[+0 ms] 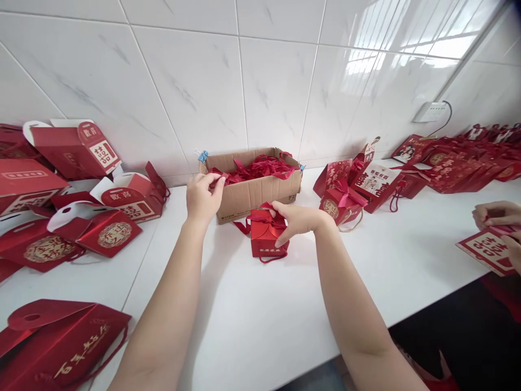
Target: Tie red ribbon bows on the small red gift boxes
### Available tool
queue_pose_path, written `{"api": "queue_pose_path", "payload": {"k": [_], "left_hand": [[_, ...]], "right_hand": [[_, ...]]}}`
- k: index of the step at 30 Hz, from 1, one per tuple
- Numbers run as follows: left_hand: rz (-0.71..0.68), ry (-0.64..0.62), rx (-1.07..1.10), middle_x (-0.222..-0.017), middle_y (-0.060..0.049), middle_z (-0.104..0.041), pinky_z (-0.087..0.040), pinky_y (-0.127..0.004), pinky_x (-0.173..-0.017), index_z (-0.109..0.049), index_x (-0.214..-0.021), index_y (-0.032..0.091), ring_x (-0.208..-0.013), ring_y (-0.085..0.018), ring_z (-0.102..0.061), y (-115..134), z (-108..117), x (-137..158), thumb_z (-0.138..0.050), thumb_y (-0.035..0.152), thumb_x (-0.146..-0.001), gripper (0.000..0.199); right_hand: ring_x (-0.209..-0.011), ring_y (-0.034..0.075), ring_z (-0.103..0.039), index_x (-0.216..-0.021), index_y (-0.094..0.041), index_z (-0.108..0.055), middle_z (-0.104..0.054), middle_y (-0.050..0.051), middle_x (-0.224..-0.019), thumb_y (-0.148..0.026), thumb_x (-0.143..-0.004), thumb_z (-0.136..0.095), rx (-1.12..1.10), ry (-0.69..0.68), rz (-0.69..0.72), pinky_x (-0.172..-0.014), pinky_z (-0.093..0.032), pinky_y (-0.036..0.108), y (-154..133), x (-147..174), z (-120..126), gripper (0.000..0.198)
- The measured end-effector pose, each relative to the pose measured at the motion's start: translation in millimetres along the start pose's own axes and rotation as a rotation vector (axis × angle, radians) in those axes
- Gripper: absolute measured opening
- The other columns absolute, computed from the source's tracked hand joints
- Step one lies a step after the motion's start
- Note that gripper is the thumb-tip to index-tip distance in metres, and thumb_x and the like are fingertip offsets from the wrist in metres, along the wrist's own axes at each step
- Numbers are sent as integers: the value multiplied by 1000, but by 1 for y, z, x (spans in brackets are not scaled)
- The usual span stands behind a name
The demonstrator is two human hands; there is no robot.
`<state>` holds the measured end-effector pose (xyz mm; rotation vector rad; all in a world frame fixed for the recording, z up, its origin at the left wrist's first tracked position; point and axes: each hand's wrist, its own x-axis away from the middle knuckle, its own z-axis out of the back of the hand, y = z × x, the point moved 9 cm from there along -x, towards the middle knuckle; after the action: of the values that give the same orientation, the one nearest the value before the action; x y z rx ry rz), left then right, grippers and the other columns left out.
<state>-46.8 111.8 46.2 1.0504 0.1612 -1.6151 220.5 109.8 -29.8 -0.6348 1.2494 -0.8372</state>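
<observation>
A small red gift box point(265, 241) stands on the white counter in front of me, a red ribbon point(264, 218) lying across its top and a loose tail hanging off its left side. My right hand point(299, 221) grips the box from the right, thumb on the front and fingers over the top. At the left front corner of an open cardboard carton point(260, 195), my left hand point(202, 198) pinches some red ribbon; whether that piece joins the box's ribbon I cannot tell. Cut red ribbons point(266, 167) fill the carton.
Several red gift boxes point(109, 233) lie at the left, a larger one point(61, 342) nearest me. Right of the carton stands a ribboned box point(340, 203) among others. At the far right a co-worker's hands point(500, 214) hold a red box point(486, 250). Tiled wall point(277, 81) rises behind.
</observation>
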Motion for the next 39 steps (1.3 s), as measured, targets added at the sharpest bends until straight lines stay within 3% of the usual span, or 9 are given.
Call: {"api": "queue_pose_path", "payload": {"k": [6, 11, 13, 15, 17, 18, 22, 27, 39], "left_hand": [[175, 121, -14, -137, -18, -44, -27, -58, -102, -43, -137, 21, -127, -38, -36, -21, 1, 2, -45, 43, -89, 52], [337, 223, 262, -120, -12, -59, -36, -46, -101, -55, -115, 19, -117, -28, -48, -32, 21, -3, -44, 36, -90, 33], [258, 106, 359, -100, -7, -65, -45, -38, -91, -59, -98, 19, -98, -22, -58, -14, 22, -2, -51, 38, -85, 25], [172, -146, 461, -85, -4, -65, -49, -33, -80, -59, -90, 18, -82, -19, -62, 10, 9, 10, -51, 41, -85, 25], [105, -497, 451, -87, -4, -65, -50, -32, -74, -60, -90, 18, -80, -19, -62, 30, -16, 38, -57, 46, -82, 29], [92, -571, 424, -95, -6, -65, -50, -33, -74, -59, -96, 19, -86, -21, -62, 32, -23, 52, -60, 48, -79, 34], [66, -638, 432, -132, -14, -49, -46, -42, -94, -43, -128, 21, -119, -29, -51, 17, -43, 91, -73, 51, -67, 74], [143, -775, 702, -150, -18, -30, -35, -51, -108, -20, -147, 23, -134, -35, -36, 3, -75, 115, -83, 43, -58, 111], [193, -831, 861, -143, -16, -43, -44, -46, -102, -30, -143, 23, -128, -32, -46, 4, -81, 121, -85, 33, -56, 103]], "right_hand": [[-90, 21, -69, -66, -31, -51, -69, 0, -74, -55, -66, -66, 37, -141, -32, -61, -56, 31, -1, -4, -9, 28], [-97, 23, -66, -72, -33, -53, -68, 1, -79, -53, -63, -69, 93, -219, -45, -69, -56, 34, -10, -4, -20, 27], [-97, 24, -65, -76, -33, -56, -67, 2, -82, -49, -60, -73, 108, -379, -82, -71, -55, 34, -14, 0, -36, 28], [-97, 24, -63, -85, -33, -58, -66, 2, -88, -44, -59, -75, 149, -542, -141, -74, -54, 34, -16, 9, -51, 33], [-97, 25, -61, -99, -31, -57, -64, 2, -96, -42, -57, -78, 195, -623, -193, -76, -54, 37, -19, 18, -57, 48], [-98, 26, -60, -109, -30, -55, -61, 3, -101, -42, -56, -79, 211, -634, -213, -77, -53, 38, -21, 23, -56, 59], [-114, 28, -51, -136, -29, -30, -49, 6, -118, -39, -52, -84, 198, -642, -254, -91, -49, 42, -21, 43, -50, 100], [-116, 26, -50, -135, -26, -28, -45, 9, -124, -38, -58, -83, 31, -562, -252, -97, -45, 42, -8, 63, -54, 95], [-119, 26, -49, -120, -26, -38, -43, 10, -133, -33, -55, -86, -157, -394, -284, -99, -43, 43, -1, 65, -54, 82]]}}
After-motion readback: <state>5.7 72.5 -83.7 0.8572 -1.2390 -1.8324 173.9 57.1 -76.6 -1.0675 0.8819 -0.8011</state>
